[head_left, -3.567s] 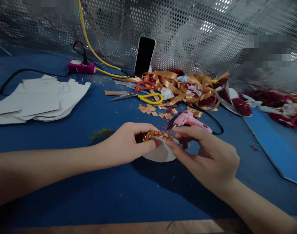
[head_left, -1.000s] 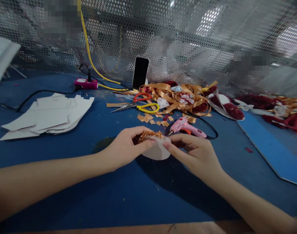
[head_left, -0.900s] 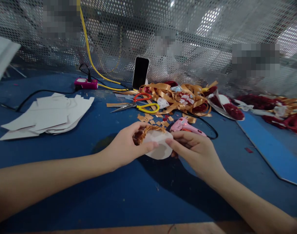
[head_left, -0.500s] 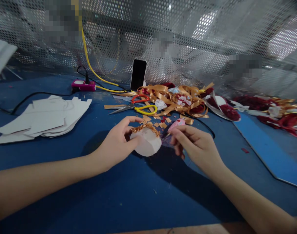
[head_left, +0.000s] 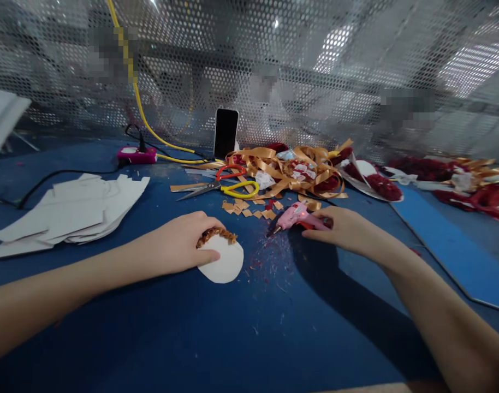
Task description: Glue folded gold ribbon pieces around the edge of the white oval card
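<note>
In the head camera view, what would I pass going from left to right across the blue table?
Stack of white card sheets → left hand → white disc with gold trim → pink glue gun → right hand → red trimmings.

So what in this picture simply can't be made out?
- Head view: the back of the pink plastic glue gun, covered by the right hand.
- The gold-trimmed white paper disc, partly under the left hand.
- Shapes behind the perforated metal screen, blurred.
</note>
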`<state>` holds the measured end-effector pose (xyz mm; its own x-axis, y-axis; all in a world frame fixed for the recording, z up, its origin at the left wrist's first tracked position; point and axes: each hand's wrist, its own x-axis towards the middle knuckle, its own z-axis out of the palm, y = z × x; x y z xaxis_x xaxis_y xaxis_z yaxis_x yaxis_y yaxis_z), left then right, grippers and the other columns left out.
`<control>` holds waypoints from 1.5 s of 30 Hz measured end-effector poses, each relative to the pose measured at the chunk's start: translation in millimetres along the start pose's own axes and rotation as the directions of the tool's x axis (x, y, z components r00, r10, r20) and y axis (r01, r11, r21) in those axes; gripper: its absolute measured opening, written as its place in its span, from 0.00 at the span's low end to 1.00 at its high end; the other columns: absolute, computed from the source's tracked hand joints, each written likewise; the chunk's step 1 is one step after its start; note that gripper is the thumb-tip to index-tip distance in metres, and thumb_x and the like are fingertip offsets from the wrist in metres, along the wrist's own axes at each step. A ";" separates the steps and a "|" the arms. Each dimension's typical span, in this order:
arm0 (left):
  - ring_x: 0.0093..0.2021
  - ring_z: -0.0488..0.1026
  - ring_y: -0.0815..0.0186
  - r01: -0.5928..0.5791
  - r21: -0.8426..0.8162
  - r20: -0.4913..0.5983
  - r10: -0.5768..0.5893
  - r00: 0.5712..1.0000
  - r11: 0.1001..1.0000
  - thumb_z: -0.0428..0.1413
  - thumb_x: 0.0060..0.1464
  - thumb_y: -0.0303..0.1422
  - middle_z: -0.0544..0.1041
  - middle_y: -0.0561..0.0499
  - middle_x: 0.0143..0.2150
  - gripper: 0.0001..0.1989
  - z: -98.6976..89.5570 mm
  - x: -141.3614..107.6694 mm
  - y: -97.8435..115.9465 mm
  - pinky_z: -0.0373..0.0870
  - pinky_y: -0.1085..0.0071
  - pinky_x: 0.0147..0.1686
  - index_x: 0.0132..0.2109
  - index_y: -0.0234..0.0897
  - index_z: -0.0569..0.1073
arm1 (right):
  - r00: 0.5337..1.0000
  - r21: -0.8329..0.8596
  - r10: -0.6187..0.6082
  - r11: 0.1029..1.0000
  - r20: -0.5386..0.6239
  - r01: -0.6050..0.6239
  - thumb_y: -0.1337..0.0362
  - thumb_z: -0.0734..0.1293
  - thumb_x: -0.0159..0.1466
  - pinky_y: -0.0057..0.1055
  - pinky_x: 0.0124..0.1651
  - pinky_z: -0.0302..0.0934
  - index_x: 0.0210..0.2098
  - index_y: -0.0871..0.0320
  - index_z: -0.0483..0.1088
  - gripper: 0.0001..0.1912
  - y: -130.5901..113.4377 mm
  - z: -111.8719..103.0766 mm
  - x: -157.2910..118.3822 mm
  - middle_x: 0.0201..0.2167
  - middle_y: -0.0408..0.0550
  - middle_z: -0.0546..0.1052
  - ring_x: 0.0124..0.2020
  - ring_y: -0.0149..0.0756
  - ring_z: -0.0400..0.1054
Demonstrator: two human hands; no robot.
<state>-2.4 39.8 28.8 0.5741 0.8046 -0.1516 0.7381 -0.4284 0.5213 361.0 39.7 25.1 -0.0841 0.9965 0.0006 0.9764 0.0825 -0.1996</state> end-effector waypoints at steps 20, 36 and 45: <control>0.52 0.70 0.52 -0.120 0.186 -0.249 0.165 0.954 0.975 0.49 0.65 0.49 0.72 0.42 0.50 0.27 9.4 67.8 -47.4 0.65 0.54 0.55 0.64 0.43 0.72 | 0.934 0.263 0.222 0.953 -0.281 -0.148 0.51 0.68 0.57 0.33 0.26 0.51 0.30 0.53 0.61 0.15 -8.9 -6.2 1.4 0.22 0.42 0.67 0.23 0.32 0.59; 0.43 0.75 0.61 -0.203 0.248 -0.365 0.285 0.886 0.947 0.52 0.68 0.42 0.77 0.46 0.46 0.16 17.5 74.6 -43.3 0.70 0.64 0.43 0.45 0.41 0.83 | 0.910 0.313 0.298 0.927 -0.287 -0.205 0.46 0.66 0.55 0.36 0.31 0.54 0.36 0.55 0.63 0.20 -23.8 -1.7 -1.9 0.28 0.47 0.70 0.28 0.36 0.61; 0.42 0.76 0.61 -0.247 0.353 -0.439 0.392 0.808 0.903 0.49 0.69 0.33 0.80 0.46 0.41 0.15 17.2 74.6 -43.5 0.70 0.66 0.40 0.41 0.34 0.79 | 0.919 0.286 0.261 0.942 -0.296 -0.176 0.48 0.65 0.56 0.35 0.28 0.49 0.29 0.52 0.60 0.16 -24.9 4.5 -1.1 0.22 0.42 0.65 0.24 0.35 0.58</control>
<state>14.5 111.4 -19.6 0.5980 0.6627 0.4508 0.6496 -0.7302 0.2117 336.0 36.5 25.7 0.2369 0.9417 0.2389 0.8776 -0.1020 -0.4683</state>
